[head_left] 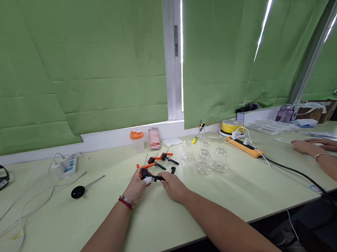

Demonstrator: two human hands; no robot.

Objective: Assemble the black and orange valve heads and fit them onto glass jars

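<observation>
My left hand (137, 188) is closed around an orange and black clamp (143, 172) just above the pale green table (180, 218). My right hand (174, 185) pinches the black handle end of the same clamp (159, 178). Two more orange and black clamps (162, 158) lie on the table just beyond my hands, with a small black piece (173, 170) beside them. A red bracelet and a silver one sit on my left wrist.
Several clear glass jars (205, 158) stand to the right of the clamps. An orange-lidded cup (137, 140), an orange power strip (245, 147), a yellow tape roll (231, 126), a black-headed tool (79, 191) and a white power strip with cables (66, 165) lie around. Another person's hands (312, 146) rest at far right.
</observation>
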